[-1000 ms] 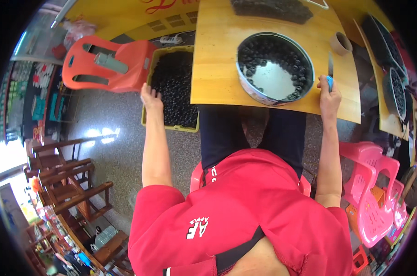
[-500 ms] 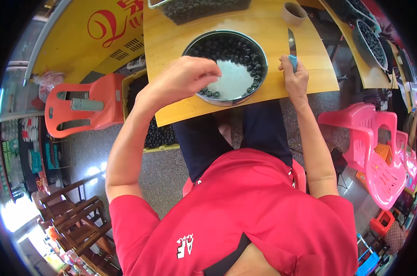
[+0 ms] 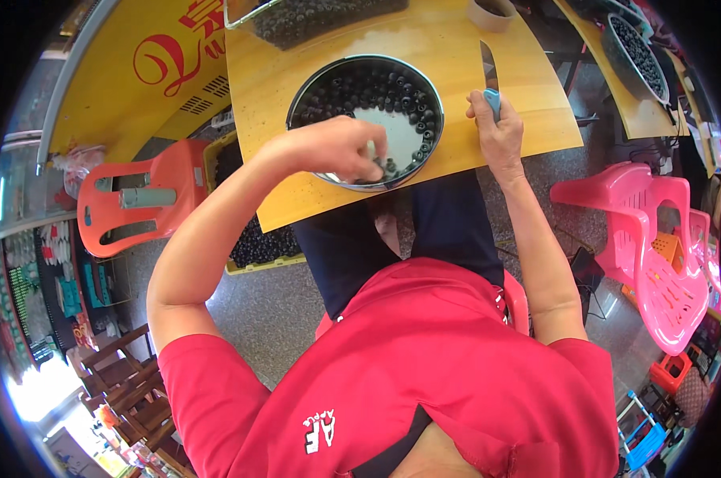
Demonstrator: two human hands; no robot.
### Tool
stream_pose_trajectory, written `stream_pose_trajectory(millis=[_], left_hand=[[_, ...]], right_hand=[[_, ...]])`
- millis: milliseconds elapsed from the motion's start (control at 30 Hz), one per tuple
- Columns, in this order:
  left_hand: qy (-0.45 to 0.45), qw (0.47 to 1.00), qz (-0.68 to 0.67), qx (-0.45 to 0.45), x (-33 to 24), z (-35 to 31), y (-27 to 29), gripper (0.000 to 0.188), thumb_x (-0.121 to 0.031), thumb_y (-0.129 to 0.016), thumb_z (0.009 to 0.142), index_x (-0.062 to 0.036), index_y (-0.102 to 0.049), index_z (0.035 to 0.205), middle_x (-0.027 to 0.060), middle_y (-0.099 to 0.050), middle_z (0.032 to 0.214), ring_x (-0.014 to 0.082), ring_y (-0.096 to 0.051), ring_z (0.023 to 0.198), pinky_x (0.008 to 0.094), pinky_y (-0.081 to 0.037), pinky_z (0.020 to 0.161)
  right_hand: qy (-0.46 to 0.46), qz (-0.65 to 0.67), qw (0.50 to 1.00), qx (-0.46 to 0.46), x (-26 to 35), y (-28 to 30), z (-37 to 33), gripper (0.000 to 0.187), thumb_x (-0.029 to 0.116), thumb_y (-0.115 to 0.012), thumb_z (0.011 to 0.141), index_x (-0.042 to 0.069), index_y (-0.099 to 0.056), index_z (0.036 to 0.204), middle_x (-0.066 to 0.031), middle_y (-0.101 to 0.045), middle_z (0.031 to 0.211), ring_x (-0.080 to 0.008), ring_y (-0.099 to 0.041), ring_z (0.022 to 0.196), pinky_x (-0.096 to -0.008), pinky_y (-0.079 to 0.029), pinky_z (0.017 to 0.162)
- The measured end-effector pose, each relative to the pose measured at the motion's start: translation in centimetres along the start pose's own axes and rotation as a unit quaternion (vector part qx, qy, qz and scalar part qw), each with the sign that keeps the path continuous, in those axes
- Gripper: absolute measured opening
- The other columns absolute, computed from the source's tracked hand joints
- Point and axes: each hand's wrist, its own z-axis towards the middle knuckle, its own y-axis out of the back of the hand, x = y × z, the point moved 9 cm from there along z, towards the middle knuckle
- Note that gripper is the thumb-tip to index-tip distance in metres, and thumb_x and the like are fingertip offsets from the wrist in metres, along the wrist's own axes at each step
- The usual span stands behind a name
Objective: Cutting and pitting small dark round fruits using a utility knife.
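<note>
While the right hand [image 3: 500, 131] grips the knife [image 3: 490, 84], keep the blade [image 3: 487, 64] off the half-curled left hand [image 3: 344, 150] (empty? can't tell) in the upper-centre basin [image 3: 400, 128].

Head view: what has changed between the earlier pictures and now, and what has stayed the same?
The left hand has moved rightward from over the yellow crate and down into the round pan; its grip is unclear. The view itself has shifted. Unchanged: the right hand holds the blue-handled knife, and the pan stands on the wooden table.
</note>
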Motion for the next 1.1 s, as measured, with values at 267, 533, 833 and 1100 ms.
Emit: stream_pose_trajectory(millis=[267, 533, 833, 1100], left_hand=[[0.033, 0.901, 0.381, -0.205, -1.0, -2.8, 6.2, 0.026, -0.028, -0.063, 0.083, -0.0025, -0.066, 0.083, 0.0157, -0.067, 0.075, 0.0331, -0.066, 0.079, 0.0431, -0.049, 0.068], [0.024, 0.951, 0.28, -0.128, 0.1, -0.6, 3.0, 0.025, -0.026, -0.06, 0.083, -0.0033, -0.066, 0.091, 0.0174, -0.068, 0.082, 0.0333, -0.066, 0.086, 0.0428, -0.05, 0.077], [-0.116, 0.949, 0.174, -0.236, -2.7, 1.9, 2.5, 0.024, -0.021, -0.06, 0.083, -0.007, -0.061, 0.103, 0.0114, -0.068, 0.09, 0.0299, -0.063, 0.088, 0.0408, -0.049, 0.075], [-0.121, 0.945, 0.209, -0.22, -2.9, 2.6, 1.2, 0.02, -0.015, -0.063, 0.078, -0.0056, -0.062, 0.095, 0.0124, -0.06, 0.098, 0.0323, -0.059, 0.096, 0.042, -0.048, 0.078]], right_hand=[[0.012, -0.01, 1.0, 0.004, 0.4, -0.1, 0.0, 0.024, 0.025, -0.063, 0.092, 0.0, -0.064, 0.09, 0.0014, -0.059, 0.071, -0.0041, -0.049, 0.064, -0.0195, -0.039, 0.058], [0.022, -0.018, 1.0, 0.0, 0.5, -0.2, -0.1, 0.024, 0.024, -0.062, 0.093, 0.0, -0.064, 0.09, 0.0017, -0.059, 0.071, -0.0039, -0.048, 0.064, -0.0195, -0.039, 0.058], [0.022, -0.019, 1.0, 0.004, 0.4, -0.3, 0.2, 0.023, 0.023, -0.062, 0.092, 0.001, -0.062, 0.086, 0.0025, -0.058, 0.07, -0.0033, -0.047, 0.063, -0.0193, -0.038, 0.057], [0.012, -0.062, 0.998, 0.004, 0.6, -0.8, 0.0, 0.023, 0.024, -0.061, 0.093, 0.001, -0.062, 0.087, 0.0009, -0.059, 0.07, -0.0053, -0.051, 0.065, -0.0212, -0.041, 0.059]])
